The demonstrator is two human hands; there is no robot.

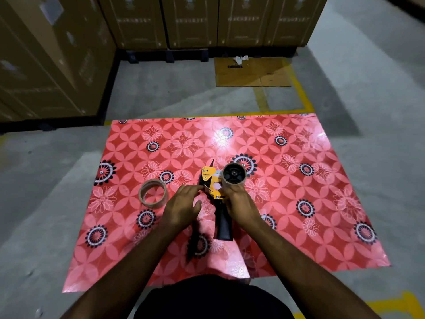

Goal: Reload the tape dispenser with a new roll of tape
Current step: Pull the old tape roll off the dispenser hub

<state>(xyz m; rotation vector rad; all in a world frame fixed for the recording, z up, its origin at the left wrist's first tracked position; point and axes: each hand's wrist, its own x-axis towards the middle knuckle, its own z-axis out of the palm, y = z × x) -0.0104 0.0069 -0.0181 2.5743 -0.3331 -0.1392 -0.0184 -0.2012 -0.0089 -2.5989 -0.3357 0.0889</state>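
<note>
boxes: stacked brown cardboard cartons at far edge and left, well apart from work area
floor: grey concrete floor with yellow painted lines; flattened brown cardboard sheet near cartons
mat: glossy red floral plastic mat spread on floor, carries everything below
dispenser: yellow-and-black handheld tape dispenser at mat centre, black handle pointing toward person, blade end pointing away
loaded roll: brown tape roll on the black hub, seated on dispenser's right side; looks mounted already
loose ring: brown cardboard tape ring standing slightly tilted on mat, left of dispenser, apart from it; core or thin roll, cannot tell
left hand: fingertips pinched near dispenser's front below yellow plate, probably on tape end; held item too small to tell
right hand: fingers curled around dispenser body just below roll, steadying it
stage: likely threading tape through roller gap
risk: tape end sticking to itself or fingers if pinch slips; fingers near serrated blade; dispenser tipping if right-hand grip loosens
</note>
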